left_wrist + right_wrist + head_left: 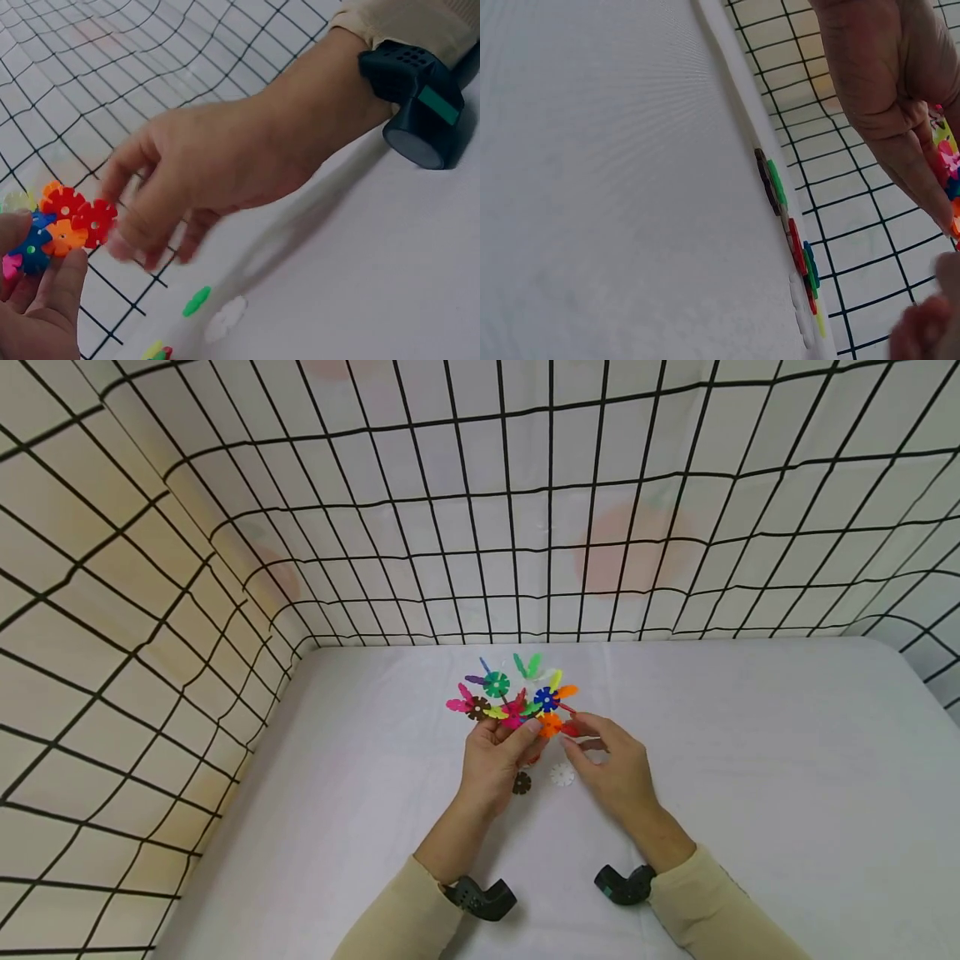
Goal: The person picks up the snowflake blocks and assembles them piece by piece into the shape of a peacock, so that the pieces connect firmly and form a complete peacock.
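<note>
Several bright notched discs, fitted together into a cluster [513,714], stand above the table in the head view. My left hand [491,760] grips the cluster from below, thumb in front. On its right end, an orange disc [66,238] joins two red ones, the outer red disc [96,223] nearest my right hand [618,764]. That hand, blurred in the left wrist view, has bent fingers and thumb right at the outer red disc's edge. In the right wrist view, the left hand [881,90] hides most of the cluster.
Loose discs lie on the white table [750,777]: a brown disc [522,782], a white disc [562,774] and a green disc [197,301], with others close by. Black wire mesh [551,518] stands behind the table and along its left side.
</note>
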The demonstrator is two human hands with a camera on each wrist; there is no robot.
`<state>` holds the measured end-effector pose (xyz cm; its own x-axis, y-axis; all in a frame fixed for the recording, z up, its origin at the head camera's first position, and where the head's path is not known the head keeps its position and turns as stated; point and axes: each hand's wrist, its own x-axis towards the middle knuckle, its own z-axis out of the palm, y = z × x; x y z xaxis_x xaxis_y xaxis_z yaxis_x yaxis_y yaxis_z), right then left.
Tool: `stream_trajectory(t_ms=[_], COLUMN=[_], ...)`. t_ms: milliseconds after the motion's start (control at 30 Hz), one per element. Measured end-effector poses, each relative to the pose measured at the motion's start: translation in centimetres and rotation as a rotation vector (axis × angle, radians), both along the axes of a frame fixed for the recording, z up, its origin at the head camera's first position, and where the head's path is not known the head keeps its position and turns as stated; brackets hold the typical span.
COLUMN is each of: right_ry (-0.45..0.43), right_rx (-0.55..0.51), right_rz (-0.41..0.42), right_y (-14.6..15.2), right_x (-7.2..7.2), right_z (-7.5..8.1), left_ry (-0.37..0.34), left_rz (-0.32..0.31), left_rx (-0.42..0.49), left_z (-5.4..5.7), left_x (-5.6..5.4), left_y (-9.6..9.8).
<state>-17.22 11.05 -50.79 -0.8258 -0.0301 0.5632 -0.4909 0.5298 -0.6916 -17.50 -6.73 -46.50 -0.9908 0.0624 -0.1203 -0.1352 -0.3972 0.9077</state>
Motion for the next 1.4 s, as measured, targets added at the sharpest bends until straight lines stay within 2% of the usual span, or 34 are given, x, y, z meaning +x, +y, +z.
stream_trajectory(t_ms=[67, 133, 267, 433, 567, 767, 1000, 1200, 1300, 1400], right_ry=[-0.172, -0.3, -0.423, -0.503, -0.552, -0.582, -0.651, -0.632, -0.646, -0.683], right_rx=[0.091, 0.203, 0.382, 0.434, 0.445, 0.481, 0.503, 0.53, 0.541, 0.554], right_rz=[-0.017, -0.001, 0.068, 0.151, 0.175, 0.169, 0.091, 0.07, 0.081, 0.133], right_y=[0.0, 0.0, 0.4, 0.9, 1.0, 0.9, 0.9, 1.0, 1.3, 1.6], right_x=[0.1, 0.1, 0.0, -0.1, -0.2, 0.0, 0.2, 0.4, 0.4, 0.4], right_z=[0.0, 0.0, 0.3, 1.1, 1.5, 2.1, 2.7, 2.7, 3.2, 3.8], left_ry=[-0.003, -0.008, -0.024, -0.047, -0.053, -0.068, -0.075, -0.067, -0.065, -0.066], left_rz=[0.02, 0.036, 0.052, 0.055, 0.049, 0.051, 0.03, 0.037, 0.041, 0.044], left_rx=[0.017, 0.044, 0.075, 0.071, 0.084, 0.08, 0.056, 0.055, 0.06, 0.062], left_z=[0.1, 0.2, 0.4, 0.6, 0.6, 0.7, 0.6, 0.5, 0.4, 0.5], left_x=[-0.1, -0.3, -0.6, -0.7, -0.8, -0.8, -0.7, -0.6, -0.6, -0.7], left_y=[-0.2, -0.5, -0.9, -1.2, -1.2, -1.1, -1.2, -1.1, -1.0, -1.0])
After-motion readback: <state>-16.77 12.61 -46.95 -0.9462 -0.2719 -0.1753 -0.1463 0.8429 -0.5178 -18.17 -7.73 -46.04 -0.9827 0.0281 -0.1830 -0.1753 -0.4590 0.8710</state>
